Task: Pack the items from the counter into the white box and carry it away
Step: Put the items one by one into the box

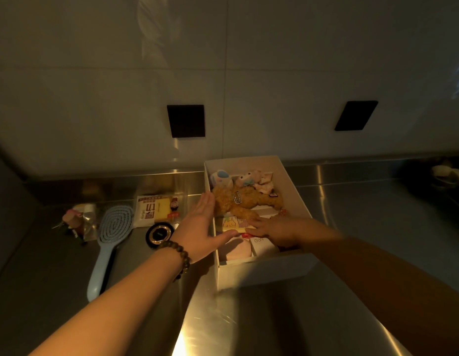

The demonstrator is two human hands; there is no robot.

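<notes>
On the dim steel counter [274, 317] the white box [295, 199] holds a plush bear [246, 201], the left hand [200, 227] lies flat and open on its rim, and the right hand [277, 228], fingers partly hidden, presses a yellow packet [236, 223].

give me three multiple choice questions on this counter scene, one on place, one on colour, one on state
1. Where does the hairbrush lie?
A. in the white box
B. on the counter left of the white box
C. in the left hand

2. What colour is the teddy bear in the white box?
A. golden brown
B. blue
C. black

3. What is the left hand doing?
A. gripping the hairbrush
B. lying open and flat by the box's left wall
C. clenched in a fist

Answers: 1 B, it rests on steel beside the box. 2 A, its fur is golden brown. 3 B, its fingers are stretched out.
</notes>
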